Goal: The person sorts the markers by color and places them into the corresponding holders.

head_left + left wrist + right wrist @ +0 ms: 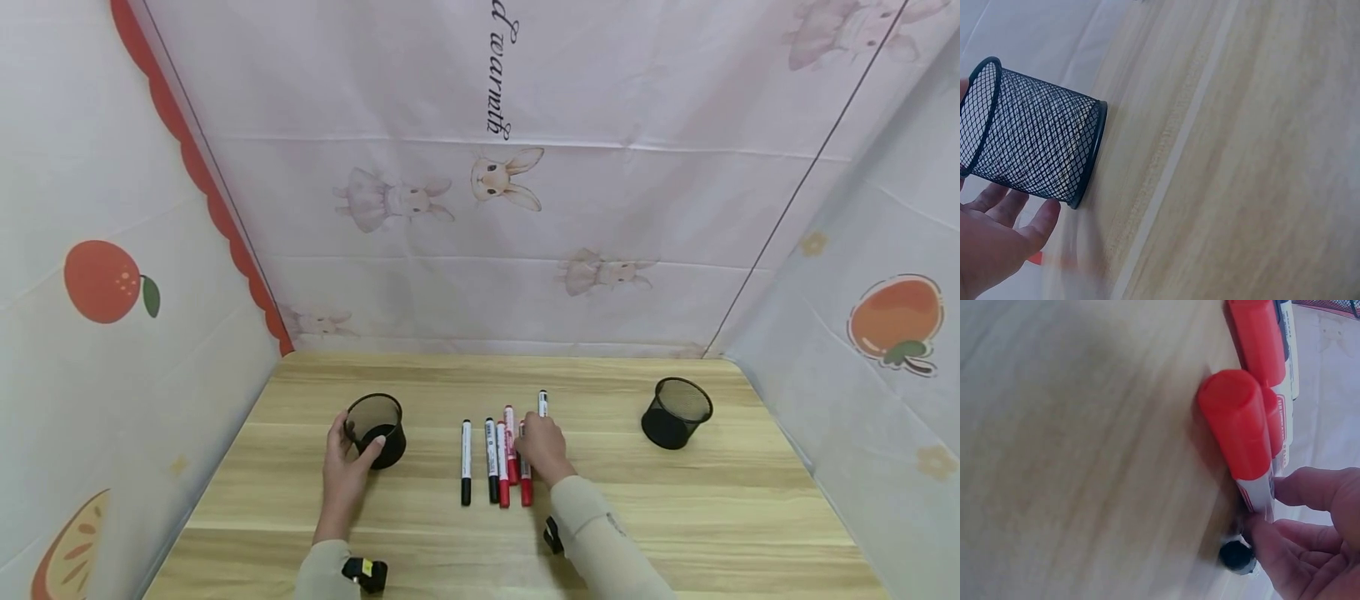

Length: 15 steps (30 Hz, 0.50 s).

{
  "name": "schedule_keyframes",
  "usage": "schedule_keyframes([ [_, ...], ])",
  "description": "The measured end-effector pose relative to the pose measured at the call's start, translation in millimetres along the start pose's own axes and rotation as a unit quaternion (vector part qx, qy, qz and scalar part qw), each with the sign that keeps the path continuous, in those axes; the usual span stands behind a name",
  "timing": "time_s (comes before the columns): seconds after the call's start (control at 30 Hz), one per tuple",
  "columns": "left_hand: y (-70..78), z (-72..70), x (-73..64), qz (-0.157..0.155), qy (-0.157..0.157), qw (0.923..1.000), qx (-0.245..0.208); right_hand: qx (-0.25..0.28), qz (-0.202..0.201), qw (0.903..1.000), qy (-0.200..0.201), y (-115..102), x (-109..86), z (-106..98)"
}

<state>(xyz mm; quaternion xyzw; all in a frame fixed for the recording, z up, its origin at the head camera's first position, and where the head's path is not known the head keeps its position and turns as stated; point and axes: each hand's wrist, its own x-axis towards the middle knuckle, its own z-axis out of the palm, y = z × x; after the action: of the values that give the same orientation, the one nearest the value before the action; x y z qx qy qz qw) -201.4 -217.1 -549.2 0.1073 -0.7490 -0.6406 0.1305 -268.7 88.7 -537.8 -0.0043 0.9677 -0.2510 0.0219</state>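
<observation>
My left hand (345, 483) holds a black mesh pen cup (1041, 131), thumb on the near side and fingers round the left side. The cup stands upright on the table, with no pens in it. My right hand (546, 446) pinches a red-capped marker (1235, 425) between thumb and fingers, at the right end of a row of markers. Beside these fingers lies a black-ended marker (543, 402), partly hidden by the hand. To the left lie two red markers (503, 479) and two black-capped white markers (467, 458), roughly side by side.
A second black mesh pen cup (667, 427) stands at the right on the wooden table (750, 517). Printed cloth walls (420, 292) enclose the table's back and sides. Small black devices (365, 573) sit at both wrists.
</observation>
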Motion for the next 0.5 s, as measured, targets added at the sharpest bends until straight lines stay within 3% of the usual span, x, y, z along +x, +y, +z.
schedule_keyframes([
  [0.17, 0.1, -0.8, 0.8, -0.003, -0.002, 1.0, -0.001, 0.003, 0.017, 0.9997, -0.014, -0.7, 2.7, 1.1],
  [0.5, -2.4, -2.2, 3.6, 0.008, -0.003, 0.9998, -0.015, 0.054, 0.006, 0.9985, -0.007, 0.0, -0.9, 0.0],
])
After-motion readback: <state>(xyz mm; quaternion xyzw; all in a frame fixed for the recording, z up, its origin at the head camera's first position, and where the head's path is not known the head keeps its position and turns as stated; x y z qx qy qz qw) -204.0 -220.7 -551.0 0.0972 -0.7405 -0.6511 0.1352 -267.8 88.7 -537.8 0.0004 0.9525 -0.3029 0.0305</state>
